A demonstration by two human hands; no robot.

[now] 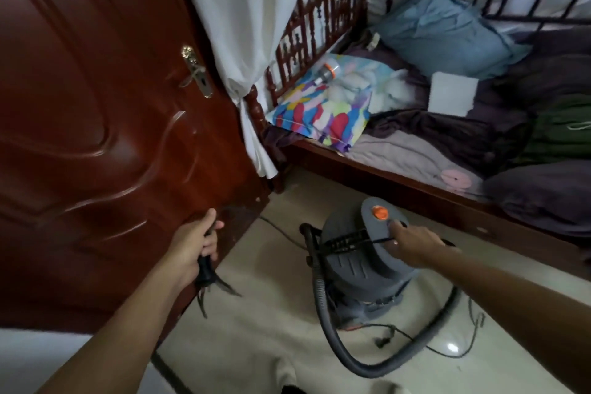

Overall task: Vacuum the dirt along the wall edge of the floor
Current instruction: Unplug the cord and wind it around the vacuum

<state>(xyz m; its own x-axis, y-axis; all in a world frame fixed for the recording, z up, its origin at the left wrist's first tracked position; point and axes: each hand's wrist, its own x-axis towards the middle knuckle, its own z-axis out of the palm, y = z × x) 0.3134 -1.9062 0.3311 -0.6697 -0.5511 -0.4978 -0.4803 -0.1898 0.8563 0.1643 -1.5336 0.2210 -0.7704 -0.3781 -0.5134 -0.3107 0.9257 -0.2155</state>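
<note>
Far left is a dark red door (96, 105), and the floor (256, 329) edge running along its foot is the strip that needs doing. I think there are some pale specks and grime down there, but it's too blurry to be sure.

The left hand (192, 243) is low against the door, fingers wrapped tight round a black handle (206, 270). The bottom end of that piece is a smear, so I can't say if it's the nozzle or something else. It's hanging above the floor edge, not touching it.

A white curtain (224, 25) hangs just past the door, at the far corner of the floor.

The grey vacuum (358, 262) stands out in the middle of the floor, well off the door edge. Its hose (319, 307) loops round the near side, and a thin cord (412, 337) trails on the tiles to the right.

The right hand (412, 241) is on top of the lid, fingertips just beside the orange button (379, 212). The fingers look fairly flat, but I can't tell if they're hooking the carry handle underneath.

The bed (383, 176) runs along the right edge of the floor.

My read is that this is basically setup, either switching on or shifting the vacuum. None of the edge looks cleaned yet, so the whole run along the door and into the corner is left.
</note>
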